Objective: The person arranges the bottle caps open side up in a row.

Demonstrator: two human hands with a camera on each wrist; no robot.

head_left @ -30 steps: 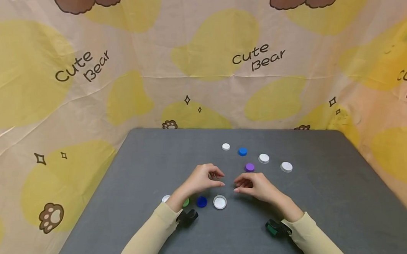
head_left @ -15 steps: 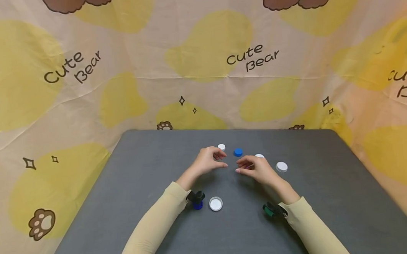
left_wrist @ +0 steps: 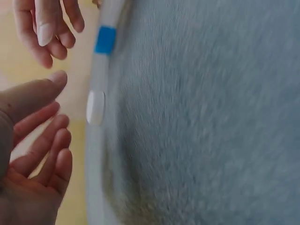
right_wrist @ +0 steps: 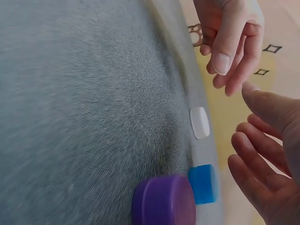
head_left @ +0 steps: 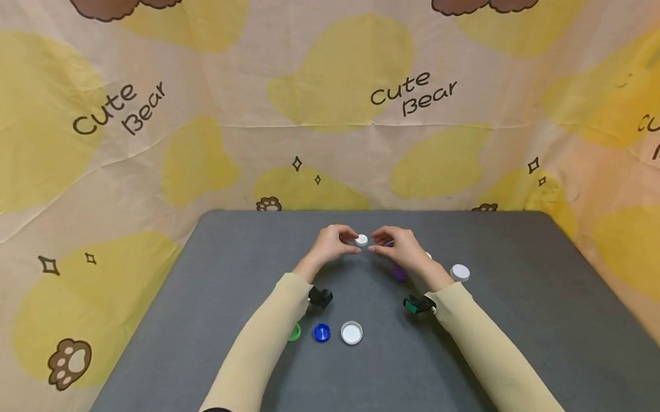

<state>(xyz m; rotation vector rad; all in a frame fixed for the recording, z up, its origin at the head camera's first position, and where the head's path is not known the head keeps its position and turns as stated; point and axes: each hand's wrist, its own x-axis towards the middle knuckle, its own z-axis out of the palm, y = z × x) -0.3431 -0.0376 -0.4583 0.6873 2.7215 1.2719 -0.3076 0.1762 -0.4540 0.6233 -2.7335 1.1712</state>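
Note:
Near the far edge of the table, my left hand (head_left: 334, 242) hovers just left of a small white bottle cap (head_left: 361, 240). My right hand (head_left: 399, 247) hovers on that cap's other side and nearly hides a blue cap (right_wrist: 203, 183) in the head view. Thumb and fingers stand apart on both hands, holding nothing. Under the right wrist sits a purple cap (right_wrist: 164, 200). Beyond the right forearm lies a white cap (head_left: 460, 272), and another white one (head_left: 429, 255) is mostly covered by the hand.
A nearer row on the grey table (head_left: 340, 392) has a green cap (head_left: 295, 332), partly behind the left sleeve, a dark blue cap (head_left: 322, 333) and a larger white cap (head_left: 351, 333) with its hollow side up. A printed cloth (head_left: 324, 94) hangs behind the table.
Both hands have moved away from the near row toward the far edge, arriving on either side of the small white cap. The caps appear to lie where they were.

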